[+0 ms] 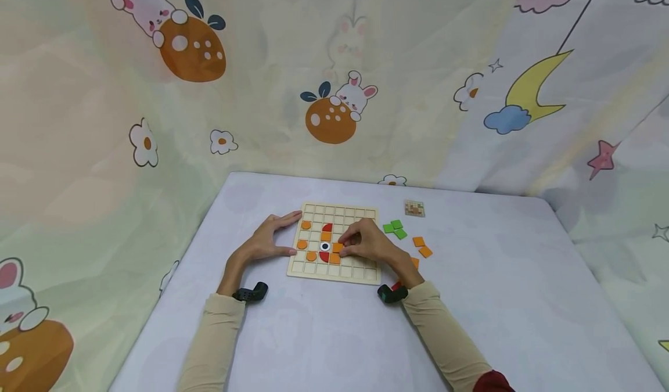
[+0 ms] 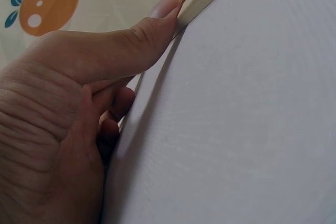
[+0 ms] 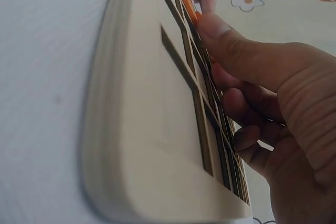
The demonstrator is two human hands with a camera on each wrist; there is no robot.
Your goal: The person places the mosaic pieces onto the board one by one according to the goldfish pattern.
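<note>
A pale wooden grid board (image 1: 360, 273) lies flat on the table. My left hand (image 1: 263, 241) rests at its left edge, thumb and forefinger spread apart and touching the rim; in the left wrist view the thumb (image 2: 121, 45) meets the board's side. Over the middle of the grid, my right hand (image 1: 368, 241) pinches an orange square tile (image 1: 337, 247) between thumb and fingertips. Beside that tile sits a round eye piece (image 1: 325, 246), white with a dark centre. Red curved pieces (image 1: 327, 227) and other orange squares (image 1: 326, 236) adjoin it. Orange discs (image 1: 306, 225) occupy cells on the left.
Green square tiles (image 1: 394, 228) lie right of the board, with loose orange squares (image 1: 418, 241) nearby. A red piece (image 1: 396, 286) is partly hidden by the right wrist. Farther back is a small pattern card (image 1: 414, 208). A printed curtain (image 1: 272, 90) surrounds the white-covered table (image 1: 324, 334).
</note>
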